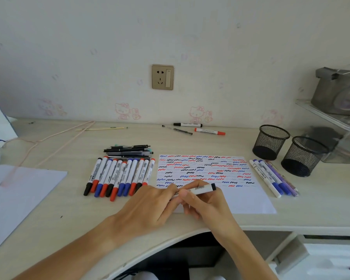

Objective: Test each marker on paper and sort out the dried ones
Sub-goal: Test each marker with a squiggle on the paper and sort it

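While your right hand (206, 201) pinches a white marker (198, 188) between thumb and fingers, your left hand (150, 207) closes in at the marker's other end, fingers curled around it; whether that end is the cap or the tip, you cannot tell, because your fingers cover it. The marker lies nearly level across both hands, its dark end (213, 186) poking out past your right thumb, just above the lower part of the test paper (249, 201). That sheet sits under and beyond your right hand, packed with red, blue and black squiggles. Just beyond your left hand, a row of markers (119, 176) lies side by side, caps toward you, with a stack of dark pens (129, 150) right behind it. Off to the right of your right hand, a small cluster of blue and purple pens (275, 178) rests beside the paper, and past those stand two black mesh cups (287, 148). Far beyond both hands, near the wall, three loose pens (192, 128) lie apart from everything.
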